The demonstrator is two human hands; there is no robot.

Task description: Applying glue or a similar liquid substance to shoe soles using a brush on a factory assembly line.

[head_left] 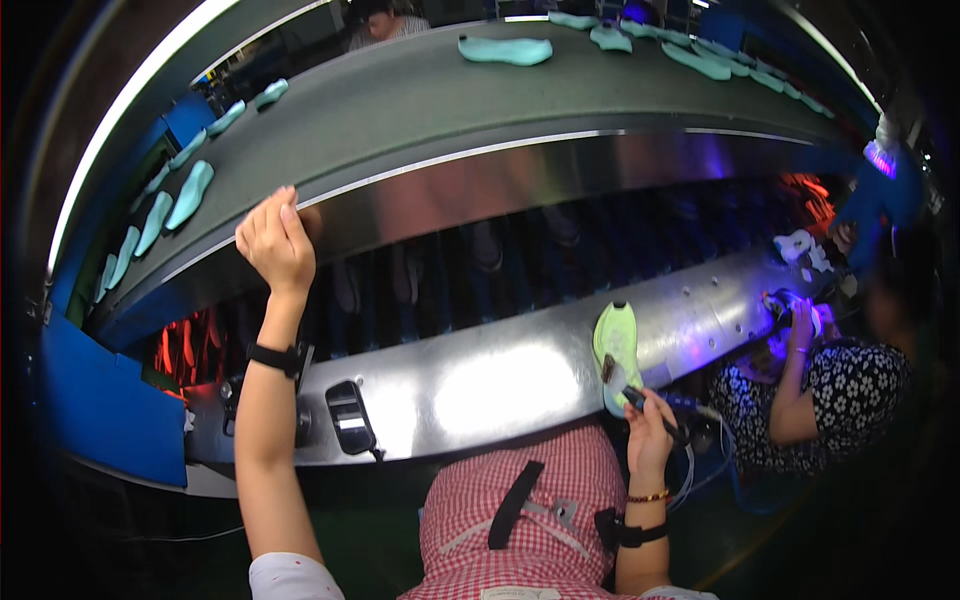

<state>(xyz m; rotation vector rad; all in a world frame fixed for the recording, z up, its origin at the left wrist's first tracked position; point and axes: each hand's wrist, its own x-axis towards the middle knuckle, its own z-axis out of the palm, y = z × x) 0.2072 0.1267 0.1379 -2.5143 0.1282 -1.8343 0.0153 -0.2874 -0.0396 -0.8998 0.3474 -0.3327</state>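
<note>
The left hand (275, 243) is raised to the near edge of the upper conveyor belt (420, 95), its fingers curled loosely together with nothing held in them. A brush (628, 388) is gripped in the closed fingers of the right hand (650, 425), and its bristles are pressed against a lime-green shoe sole (617, 345) that lies on the steel ledge (500, 385) at near right. Pale teal soles (505, 49) are spread along the belt farther off. At far right, a co-worker in a floral top (850, 385) is seen under violet light.
</note>
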